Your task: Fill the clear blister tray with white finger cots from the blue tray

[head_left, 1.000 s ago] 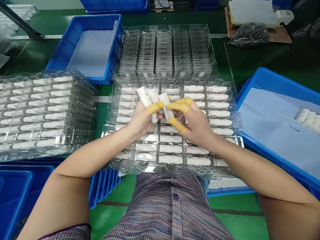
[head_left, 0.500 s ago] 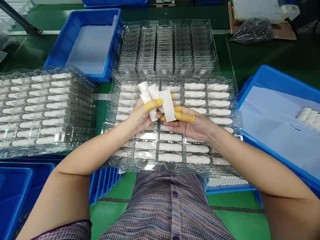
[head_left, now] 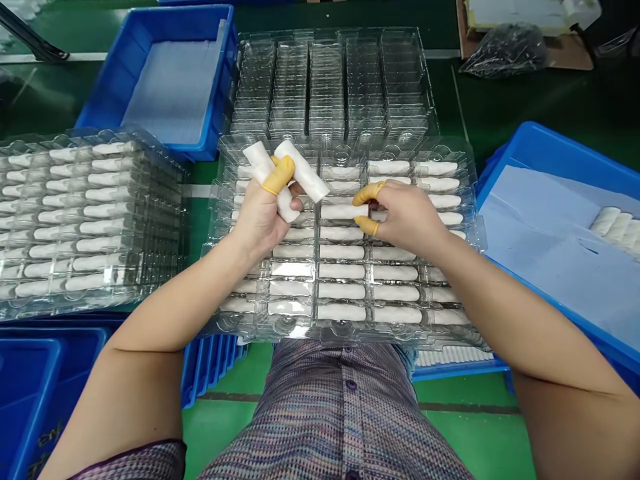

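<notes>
My left hand (head_left: 267, 210), with yellow finger covers on the thumb and a finger, is closed on white rolls. One roll (head_left: 304, 172) slants out past the thumb; another (head_left: 257, 160) crosses the palm. Below lies a clear plastic tray (head_left: 317, 267) with columns of slots holding similar white rolls. Over its middle, my right hand (head_left: 400, 213) pinches the right end of a white roll (head_left: 340, 212) that lies in a slot of the centre column. Yellow covers sit on its thumb and finger too; its other fingers are partly hidden.
Stacked filled trays (head_left: 75, 227) stand at left. Behind the tray are nested clear trays (head_left: 327, 87) and a blue bin (head_left: 220, 100) with pale sheets. Another blue bin (head_left: 530, 140) at right holds a sheet and several rolls. A dark plastic bag (head_left: 507, 52) lies far right.
My hands have moved apart. The right has brought a flat-looking white piece from beside the left hand down to the tray's centre column. The left has shifted slightly left, still holding rolls.
</notes>
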Motion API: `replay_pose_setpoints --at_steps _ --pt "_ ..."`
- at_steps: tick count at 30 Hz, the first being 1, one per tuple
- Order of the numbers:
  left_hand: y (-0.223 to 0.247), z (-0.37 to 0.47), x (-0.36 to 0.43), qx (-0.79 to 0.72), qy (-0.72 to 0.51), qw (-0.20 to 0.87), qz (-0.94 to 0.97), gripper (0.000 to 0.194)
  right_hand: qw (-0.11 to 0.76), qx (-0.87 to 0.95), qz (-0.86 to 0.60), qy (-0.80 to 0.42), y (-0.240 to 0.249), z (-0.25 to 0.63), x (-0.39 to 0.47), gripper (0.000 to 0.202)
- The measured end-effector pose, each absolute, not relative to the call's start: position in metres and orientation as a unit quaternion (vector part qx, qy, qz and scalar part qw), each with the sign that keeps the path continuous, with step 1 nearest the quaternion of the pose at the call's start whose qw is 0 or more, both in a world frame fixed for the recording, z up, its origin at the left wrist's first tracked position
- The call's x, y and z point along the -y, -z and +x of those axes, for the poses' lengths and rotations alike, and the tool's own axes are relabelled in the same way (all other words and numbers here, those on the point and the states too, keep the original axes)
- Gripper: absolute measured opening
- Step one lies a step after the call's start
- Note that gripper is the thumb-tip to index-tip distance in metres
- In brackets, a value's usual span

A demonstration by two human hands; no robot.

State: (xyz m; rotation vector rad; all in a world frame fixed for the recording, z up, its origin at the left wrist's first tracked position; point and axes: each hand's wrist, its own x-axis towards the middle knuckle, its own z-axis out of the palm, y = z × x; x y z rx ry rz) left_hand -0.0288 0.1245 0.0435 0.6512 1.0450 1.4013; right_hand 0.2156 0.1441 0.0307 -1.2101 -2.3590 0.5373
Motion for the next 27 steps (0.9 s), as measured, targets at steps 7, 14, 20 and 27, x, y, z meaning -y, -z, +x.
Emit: replay_pose_setpoints --at_steps 7,14,20,27 --pt "-0.041 -0.025 -0.12 -0.442 -0.584 0.606 0.31 0.045 0.249 0.84 -0.416 -0.244 -0.02 0.199 -0.145 0.012" --pt "-0.044 -0.019 -0.112 -0.41 -0.556 0.612 0.385 0.055 0.269 0.54 -0.355 -0.715 -0.049 0.191 -0.125 0.037" --pt "-0.031 -0.019 -0.113 -0.37 -0.531 0.619 0.445 0.062 0.358 0.51 -0.385 -0.681 -0.038 0.182 -0.115 0.038" --pt "-0.032 -0.024 -0.117 -0.333 -0.51 0.672 0.421 0.063 0.282 0.361 -0.321 -0.829 -0.048 0.183 -0.115 0.033"
